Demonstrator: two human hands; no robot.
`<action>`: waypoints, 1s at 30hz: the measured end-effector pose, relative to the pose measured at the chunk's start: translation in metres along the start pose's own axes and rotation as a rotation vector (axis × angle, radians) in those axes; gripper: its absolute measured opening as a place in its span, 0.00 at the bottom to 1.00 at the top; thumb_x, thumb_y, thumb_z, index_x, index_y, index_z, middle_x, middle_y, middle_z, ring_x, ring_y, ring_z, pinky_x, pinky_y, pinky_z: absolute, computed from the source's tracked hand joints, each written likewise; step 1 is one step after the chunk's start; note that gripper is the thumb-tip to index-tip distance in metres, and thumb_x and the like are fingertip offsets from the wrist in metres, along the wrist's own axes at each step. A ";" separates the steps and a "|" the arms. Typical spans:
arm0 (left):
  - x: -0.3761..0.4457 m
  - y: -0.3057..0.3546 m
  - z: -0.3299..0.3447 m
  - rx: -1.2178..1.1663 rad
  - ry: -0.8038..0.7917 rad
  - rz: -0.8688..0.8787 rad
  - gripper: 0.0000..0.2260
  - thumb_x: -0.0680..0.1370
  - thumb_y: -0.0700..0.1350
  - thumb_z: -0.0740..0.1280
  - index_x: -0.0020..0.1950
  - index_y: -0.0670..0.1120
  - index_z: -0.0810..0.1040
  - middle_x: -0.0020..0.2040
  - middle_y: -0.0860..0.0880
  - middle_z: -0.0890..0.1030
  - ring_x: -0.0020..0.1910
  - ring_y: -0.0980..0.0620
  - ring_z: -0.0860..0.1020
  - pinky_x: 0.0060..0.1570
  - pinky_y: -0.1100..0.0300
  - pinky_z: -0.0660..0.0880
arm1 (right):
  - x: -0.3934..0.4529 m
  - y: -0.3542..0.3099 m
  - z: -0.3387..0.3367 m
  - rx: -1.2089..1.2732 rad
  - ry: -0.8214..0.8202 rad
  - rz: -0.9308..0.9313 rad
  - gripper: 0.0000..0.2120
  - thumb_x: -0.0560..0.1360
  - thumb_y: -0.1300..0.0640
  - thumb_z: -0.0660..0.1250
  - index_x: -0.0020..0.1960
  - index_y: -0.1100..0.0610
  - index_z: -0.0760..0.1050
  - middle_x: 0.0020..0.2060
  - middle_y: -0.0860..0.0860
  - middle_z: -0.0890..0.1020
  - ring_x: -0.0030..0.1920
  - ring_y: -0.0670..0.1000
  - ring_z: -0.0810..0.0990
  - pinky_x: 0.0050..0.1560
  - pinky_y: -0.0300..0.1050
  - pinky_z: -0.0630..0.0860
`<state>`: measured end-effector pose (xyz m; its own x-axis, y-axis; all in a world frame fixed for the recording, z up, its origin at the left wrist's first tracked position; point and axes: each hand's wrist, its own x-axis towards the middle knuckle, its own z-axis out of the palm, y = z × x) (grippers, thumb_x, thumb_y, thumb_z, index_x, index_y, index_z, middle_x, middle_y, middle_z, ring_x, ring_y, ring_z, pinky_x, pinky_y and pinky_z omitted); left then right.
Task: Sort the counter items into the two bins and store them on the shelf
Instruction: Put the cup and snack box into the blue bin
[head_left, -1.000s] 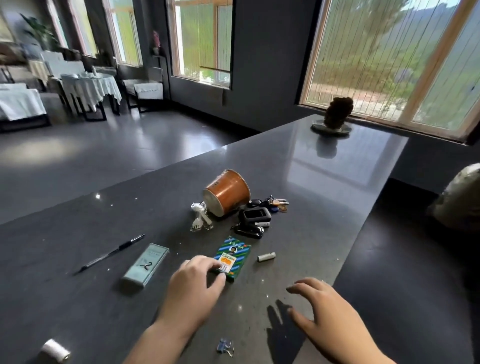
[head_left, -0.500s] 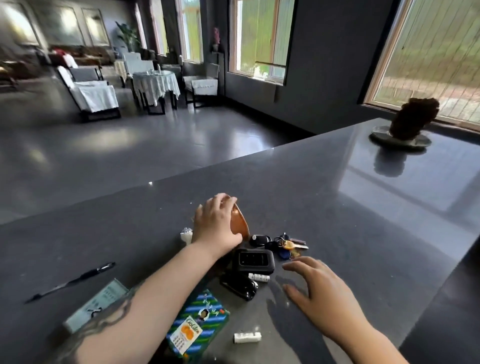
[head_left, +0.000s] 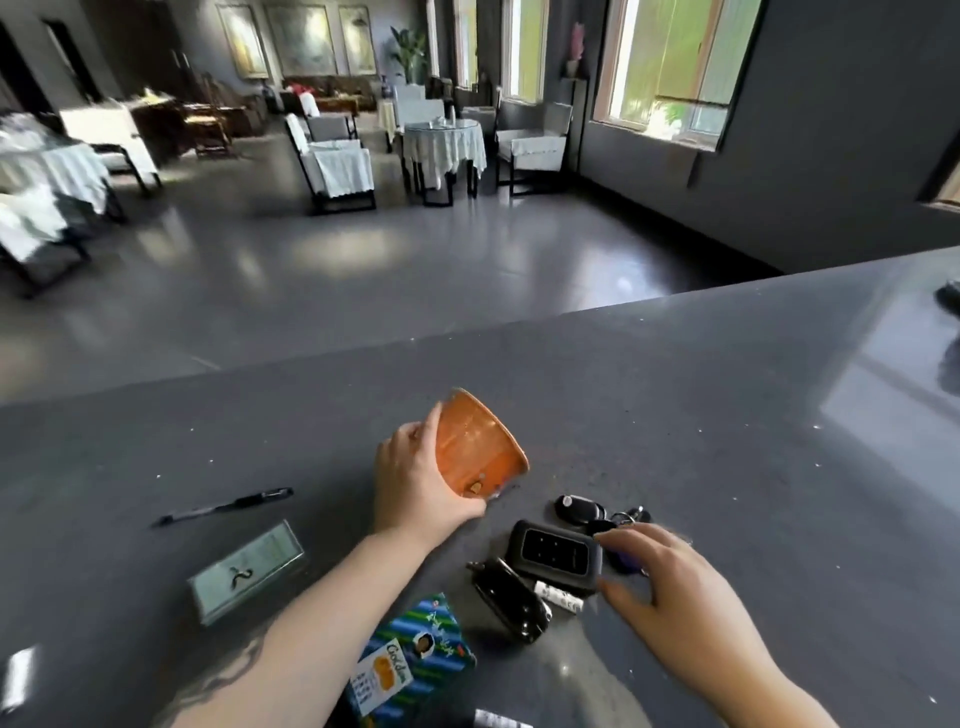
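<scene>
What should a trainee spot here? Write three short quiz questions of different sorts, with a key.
1. True or false: the left hand grips the orange paper cup.
2. Which lies nearest the right hand? A) thin black pen B) dark rectangular remote with a keypad C) pale green flat box
3. Fill in: the striped blue-green packet rests on the grey stone ____.

Key: 1 true; 2 B; 3 counter.

The left hand (head_left: 415, 486) grips a tilted orange cup (head_left: 475, 449) above the bench (head_left: 727, 467); the right hand (head_left: 670, 587) hovers beside a black remote (head_left: 556, 555).
</scene>
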<state>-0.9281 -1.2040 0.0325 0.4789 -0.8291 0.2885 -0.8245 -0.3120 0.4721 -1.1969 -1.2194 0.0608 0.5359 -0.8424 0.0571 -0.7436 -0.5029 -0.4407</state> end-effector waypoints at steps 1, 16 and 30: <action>-0.007 -0.007 -0.010 -0.038 0.039 -0.039 0.54 0.55 0.62 0.78 0.75 0.54 0.55 0.64 0.47 0.68 0.60 0.47 0.68 0.59 0.49 0.71 | 0.005 -0.004 0.002 0.007 0.000 -0.015 0.16 0.73 0.45 0.67 0.60 0.37 0.73 0.58 0.32 0.72 0.58 0.39 0.73 0.52 0.34 0.71; -0.174 -0.137 -0.180 -0.042 0.481 -0.400 0.39 0.51 0.50 0.83 0.59 0.57 0.71 0.56 0.56 0.67 0.59 0.52 0.70 0.57 0.55 0.69 | 0.018 -0.118 0.076 -0.042 -0.193 -0.160 0.30 0.71 0.36 0.65 0.70 0.45 0.66 0.64 0.43 0.73 0.64 0.47 0.71 0.59 0.42 0.70; -0.182 -0.121 -0.178 0.168 -0.253 -0.047 0.49 0.60 0.63 0.70 0.75 0.62 0.48 0.76 0.59 0.46 0.75 0.56 0.46 0.74 0.58 0.43 | -0.039 -0.152 0.140 -0.106 -0.101 0.088 0.58 0.56 0.27 0.64 0.77 0.49 0.44 0.71 0.53 0.59 0.70 0.55 0.59 0.69 0.46 0.61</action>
<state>-0.8618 -0.9332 0.0714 0.4452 -0.8944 0.0433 -0.8516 -0.4080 0.3293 -1.0484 -1.0831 0.0003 0.5004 -0.8630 -0.0703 -0.8245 -0.4502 -0.3427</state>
